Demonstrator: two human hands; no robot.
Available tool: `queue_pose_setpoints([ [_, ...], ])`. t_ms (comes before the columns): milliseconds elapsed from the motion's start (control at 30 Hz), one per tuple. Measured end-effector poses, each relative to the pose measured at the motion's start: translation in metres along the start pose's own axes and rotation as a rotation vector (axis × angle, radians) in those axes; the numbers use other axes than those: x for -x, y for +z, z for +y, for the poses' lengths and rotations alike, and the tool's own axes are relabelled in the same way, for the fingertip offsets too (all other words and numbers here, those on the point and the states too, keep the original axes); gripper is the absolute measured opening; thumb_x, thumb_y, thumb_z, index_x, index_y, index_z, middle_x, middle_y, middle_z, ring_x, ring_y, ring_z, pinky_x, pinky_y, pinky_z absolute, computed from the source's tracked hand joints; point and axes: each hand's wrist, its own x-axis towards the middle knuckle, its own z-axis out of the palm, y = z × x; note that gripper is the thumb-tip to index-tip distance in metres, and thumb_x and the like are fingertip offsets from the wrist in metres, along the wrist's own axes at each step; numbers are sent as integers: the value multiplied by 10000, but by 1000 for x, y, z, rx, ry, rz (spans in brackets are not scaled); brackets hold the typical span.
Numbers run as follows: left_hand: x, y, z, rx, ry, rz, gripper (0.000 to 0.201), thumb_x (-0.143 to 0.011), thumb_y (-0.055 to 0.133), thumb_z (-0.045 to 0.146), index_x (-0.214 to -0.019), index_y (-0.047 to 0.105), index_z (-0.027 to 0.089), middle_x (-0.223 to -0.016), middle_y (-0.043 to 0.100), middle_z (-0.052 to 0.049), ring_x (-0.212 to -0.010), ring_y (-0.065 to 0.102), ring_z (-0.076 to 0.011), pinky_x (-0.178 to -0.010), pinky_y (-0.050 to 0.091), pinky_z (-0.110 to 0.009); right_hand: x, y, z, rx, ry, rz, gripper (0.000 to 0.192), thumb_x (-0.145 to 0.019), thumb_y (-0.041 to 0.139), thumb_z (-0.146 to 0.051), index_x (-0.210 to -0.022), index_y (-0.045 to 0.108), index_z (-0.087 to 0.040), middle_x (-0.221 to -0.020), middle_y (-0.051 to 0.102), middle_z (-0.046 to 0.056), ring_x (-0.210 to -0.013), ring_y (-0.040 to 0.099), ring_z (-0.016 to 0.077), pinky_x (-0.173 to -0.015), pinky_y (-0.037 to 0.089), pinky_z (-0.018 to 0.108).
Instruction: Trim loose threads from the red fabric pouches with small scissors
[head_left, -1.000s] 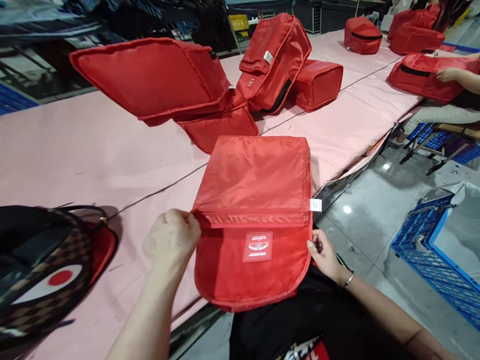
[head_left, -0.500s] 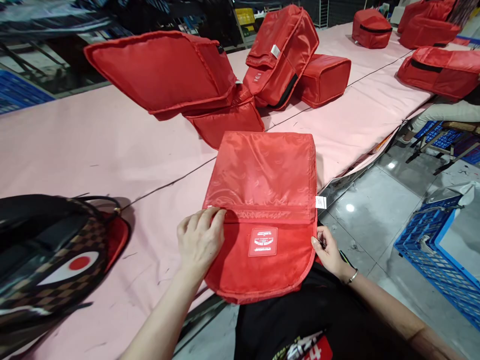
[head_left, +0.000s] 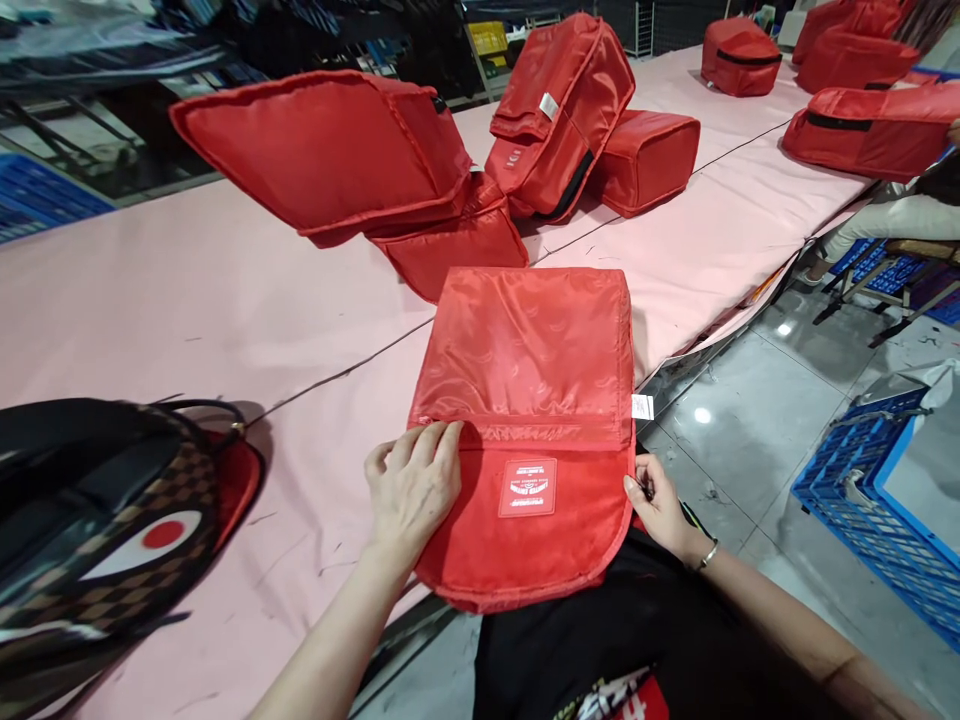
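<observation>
On pink table (head_left: 150, 300): left hand (head_left: 412, 485), right hand (head_left: 658, 503) grip red bag (head_left: 532, 400).

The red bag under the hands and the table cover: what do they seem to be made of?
Red bag: likely thin nylon or polyester, slightly glossy; it shows sheen and fine wrinkles. Table cover: pink, matte, probably cloth or sheet; it has seams.
</observation>
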Motion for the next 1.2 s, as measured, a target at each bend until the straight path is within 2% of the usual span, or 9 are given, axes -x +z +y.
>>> queue_pose_setpoints([
  [200,-3,-2,4,11,22,-79,379,-921,325,255,-1254,498,204,-1207,565,-107,-1132,468,-267,-957,241,-455,0,0,2,-1,-8,4,146,-902,447,-324,-973,466,-197,-706,397,-38,-596,374,101,-577,342,236],
  [367,0,-1,10,27,-32,-146,491,-904,374,382,-1353,394,185,-1237,510,-170,-1118,447,-309,-957,258,-500,0,1,7,-1,-7,8,149,-900,453,-328,-974,465,-199,-715,403,-35,-601,381,103,-577,344,237],
  [533,-11,3,18,14,-78,-151,579,-864,425,484,-1311,440,115,-1179,524,-204,-1088,448,-341,-938,298,-529,1,5,10,4,-7,28,138,-903,453,-325,-956,465,-198,-711,392,-37,-606,387,101,-583,348,235],
  [667,-10,10,44,114,36,-101,555,-862,414,504,-1251,506,117,-1258,485,-210,-1208,400,-342,-1022,273,-526,1,10,12,-25,-24,41,163,-908,440,-346,-966,471,-197,-726,446,-24,-621,420,110,-593,374,239],
  [833,-9,17,92,457,289,-140,601,-910,318,456,-1395,292,102,-1388,395,-177,-1302,348,-254,-1064,319,-440,1,13,12,-78,-44,57,219,-905,438,-402,-972,487,-200,-723,496,-8,-630,465,124,-575,408,236],
  [967,-33,17,77,443,233,-167,458,-926,269,387,-1215,533,148,-1195,576,-148,-1116,533,-247,-967,414,-424,1,15,12,-94,-48,62,256,-898,442,-446,-946,504,-202,-699,486,-10,-614,459,126,-563,412,231],
  [1100,-64,9,52,267,-29,-211,374,-896,315,307,-984,637,139,-983,645,-162,-945,597,-293,-851,449,-441,1,20,14,-122,-74,96,281,-882,462,-476,-930,513,-204,-682,481,-11,-602,448,128,-555,408,232],
  [1133,-69,5,55,267,-39,-222,348,-885,331,285,-972,635,139,-990,644,-163,-959,593,-292,-854,446,-428,1,22,15,-134,-74,99,287,-879,465,-485,-931,514,-206,-685,487,-9,-602,450,131,-558,410,235],
  [1200,-72,-3,72,339,88,-286,315,-879,340,256,-958,627,154,-979,649,-142,-956,597,-261,-845,451,-377,1,23,17,-157,-67,94,293,-876,464,-498,-936,516,-216,-698,500,-2,-608,462,139,-569,417,244],
])
